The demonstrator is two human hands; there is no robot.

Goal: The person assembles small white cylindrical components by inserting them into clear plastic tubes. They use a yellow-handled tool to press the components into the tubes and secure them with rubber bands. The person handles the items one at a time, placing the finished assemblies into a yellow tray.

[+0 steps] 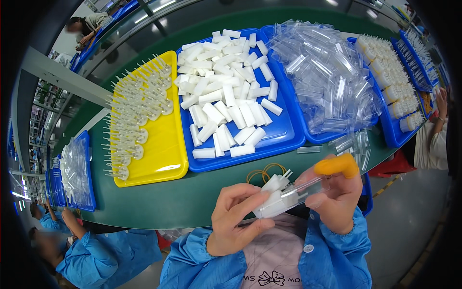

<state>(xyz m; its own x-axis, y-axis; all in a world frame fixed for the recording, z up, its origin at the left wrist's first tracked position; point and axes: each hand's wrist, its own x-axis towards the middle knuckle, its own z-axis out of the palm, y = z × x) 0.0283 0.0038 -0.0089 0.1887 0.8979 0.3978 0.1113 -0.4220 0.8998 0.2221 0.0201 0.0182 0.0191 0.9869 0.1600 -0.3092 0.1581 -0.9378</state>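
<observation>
White plastic part [274, 206] held at the near edge of the green table [207, 188], pinched between thumb and fingers of the left hand [234, 219]. Right hand [339, 197], orange finger cot [339, 165] on one finger, pinches a clear plastic sleeve [310, 189], its end overlapping the part. Just beyond: rubber bands [257, 171]. Farther: blue tray [288, 137] of white blocks [231, 103]; yellow tray [161, 155] to its left.

Pink shirt [269, 245]: dark letters [250, 278] are flanking a printed bow [272, 278].
Beside bow: short letter groups are showing left and right.
</observation>
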